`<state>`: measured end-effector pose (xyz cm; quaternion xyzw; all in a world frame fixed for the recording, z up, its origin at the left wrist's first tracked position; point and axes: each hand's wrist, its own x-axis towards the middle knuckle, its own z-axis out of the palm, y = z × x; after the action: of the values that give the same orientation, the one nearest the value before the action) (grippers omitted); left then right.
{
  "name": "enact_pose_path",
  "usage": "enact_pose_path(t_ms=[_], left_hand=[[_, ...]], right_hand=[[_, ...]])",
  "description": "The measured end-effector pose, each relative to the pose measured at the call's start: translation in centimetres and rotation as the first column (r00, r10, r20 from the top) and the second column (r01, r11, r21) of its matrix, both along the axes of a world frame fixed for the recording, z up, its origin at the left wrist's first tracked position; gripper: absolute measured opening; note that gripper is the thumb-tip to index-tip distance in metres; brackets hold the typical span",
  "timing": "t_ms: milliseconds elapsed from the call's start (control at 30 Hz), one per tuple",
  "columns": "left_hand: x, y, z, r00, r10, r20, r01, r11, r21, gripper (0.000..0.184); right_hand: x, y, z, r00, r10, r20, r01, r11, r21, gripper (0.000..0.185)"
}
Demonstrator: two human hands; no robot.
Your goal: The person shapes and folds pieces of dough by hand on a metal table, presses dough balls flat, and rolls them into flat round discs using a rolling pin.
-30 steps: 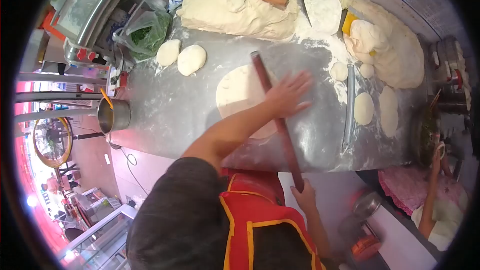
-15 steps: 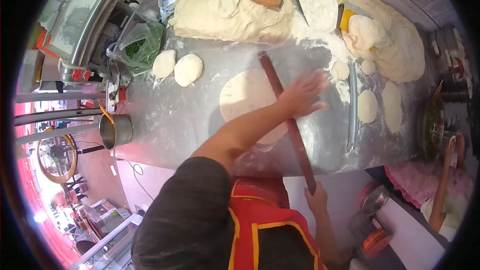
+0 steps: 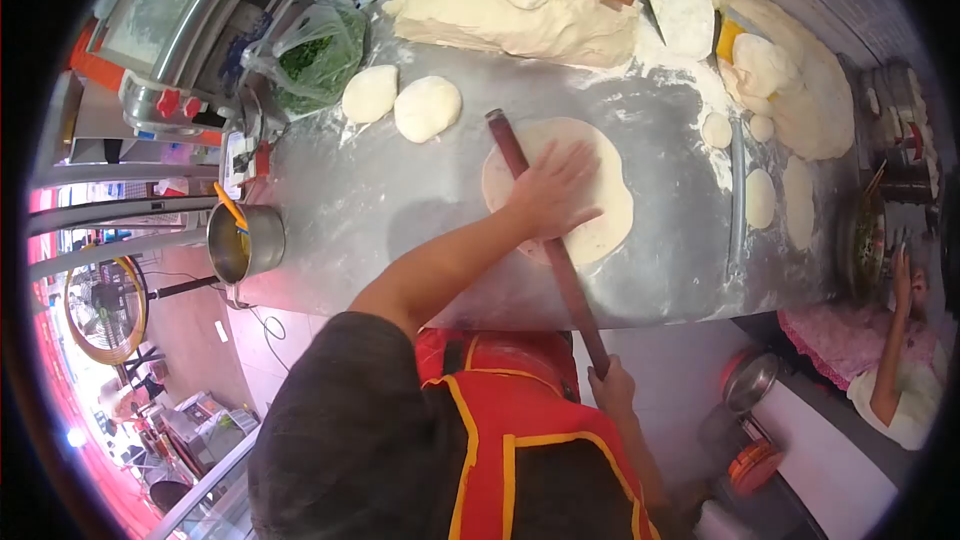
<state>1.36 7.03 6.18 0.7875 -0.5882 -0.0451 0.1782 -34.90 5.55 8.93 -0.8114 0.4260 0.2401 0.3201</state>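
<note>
A flattened round of dough [image 3: 605, 225] lies on the metal table. A long dark red rolling pin [image 3: 572, 295] crosses it at a slant, its far tip past the dough's left edge. My left hand [image 3: 555, 190] rests flat across the pin over the dough, fingers outstretched and not wrapped round it. Near the table's front edge, my right hand [image 3: 613, 387] is closed round the pin's near end. Two thick dough pieces, one round [image 3: 428, 108] and one beside it [image 3: 370, 94], sit to the upper left.
A large dough slab [image 3: 510, 10] lies at the back, more dough [image 3: 810, 90] at back right. A metal rod [image 3: 738, 190] lies right, near small dough pieces. At left are a metal pot [image 3: 250, 245] and a bag of greens [image 3: 318, 55]. A co-worker's hands [image 3: 908, 280] show far right.
The rolling pin and my left hand have moved leftward across the dough round, from its right part to its left part. My whole view has shifted slightly. My right hand keeps its grip.
</note>
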Motion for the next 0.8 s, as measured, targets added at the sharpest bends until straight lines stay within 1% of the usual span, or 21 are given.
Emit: enact_pose_path(t_ms=[33, 67, 167, 267, 367, 400, 467, 500, 567, 633, 700, 733, 767, 800], left_hand=[[0.5, 2.3, 0.5, 0.999, 0.034, 0.018, -0.033, 0.999, -0.004, 0.072], [0.9, 4.7, 0.4, 0.999, 0.028, 0.015, -0.029, 0.999, 0.041, 0.071], [0.8, 9.7, -0.6, 0.995, 0.096, -0.037, -0.094, 0.994, 0.05, 0.069], [0.4, 14.5, -0.6, 0.987, 0.149, -0.052, -0.141, 0.981, 0.134, 0.069], [1.3, 15.5, 0.9, 0.993, 0.092, -0.078, -0.077, 0.981, 0.178, 0.069], [1.5, 14.4, 1.6, 0.989, 0.044, -0.143, -0.036, 0.998, 0.053, 0.066], [0.6, 10.5, -0.5, 0.989, -0.015, -0.144, 0.01, 0.999, -0.033, 0.067], [0.0, 7.7, -1.3, 0.989, -0.043, -0.141, 0.032, 0.996, -0.077, 0.067], [-1.9, 1.0, 0.0, 0.99, -0.087, -0.109, 0.089, 0.996, 0.02, 0.064], [-2.9, -6.1, -1.2, 0.991, -0.135, 0.009, 0.135, 0.991, -0.002, 0.065], [-4.0, -12.1, -0.2, 0.988, -0.156, -0.004, 0.154, 0.981, -0.118, 0.064], [-4.1, -14.8, -0.1, 0.983, -0.185, -0.013, 0.179, 0.963, -0.203, 0.063], [-4.3, -16.8, -0.2, 0.977, -0.214, -0.021, 0.199, 0.938, -0.285, 0.063], [-4.8, -18.2, -0.6, 0.977, -0.21, 0.02, 0.206, 0.929, -0.309, 0.064]], right_hand=[[1.0, 0.6, 0.0, 1.0, 0.009, -0.006, -0.009, 1.0, 0.016, 0.035], [1.8, 1.2, 0.0, 1.0, 0.013, -0.012, -0.013, 0.999, 0.032, 0.035], [2.8, 2.5, -0.4, 0.999, 0.031, 0.043, -0.035, 0.994, 0.1, 0.037], [3.3, 3.4, -1.6, 0.986, -0.044, 0.16, 0.031, 0.996, 0.087, 0.036], [3.9, 2.3, 0.0, 0.98, -0.038, 0.196, 0.023, 0.997, 0.074, 0.036], [3.3, 1.9, 0.0, 0.961, -0.099, 0.26, 0.055, 0.983, 0.175, 0.035], [2.1, -0.3, -0.2, 0.901, -0.23, 0.367, 0.086, 0.926, 0.369, 0.035], [1.7, -1.3, 0.0, 0.917, -0.256, 0.307, 0.138, 0.924, 0.358, 0.034], [0.7, -3.4, 0.8, 0.935, -0.303, 0.183, 0.233, 0.915, 0.328, 0.033], [-1.2, -4.8, 0.4, 0.938, -0.301, 0.172, 0.26, 0.939, 0.225, 0.032], [-2.3, -6.3, -0.6, 0.942, -0.288, 0.174, 0.269, 0.955, 0.121, 0.031], [-2.3, -6.9, -0.5, 0.923, -0.274, 0.27, 0.26, 0.962, 0.086, 0.033], [-2.0, -7.3, -0.3, 0.921, -0.291, 0.261, 0.289, 0.956, 0.046, 0.033], [-1.6, -7.4, -0.2, 0.917, -0.308, 0.254, 0.317, 0.948, 0.008, 0.033]])
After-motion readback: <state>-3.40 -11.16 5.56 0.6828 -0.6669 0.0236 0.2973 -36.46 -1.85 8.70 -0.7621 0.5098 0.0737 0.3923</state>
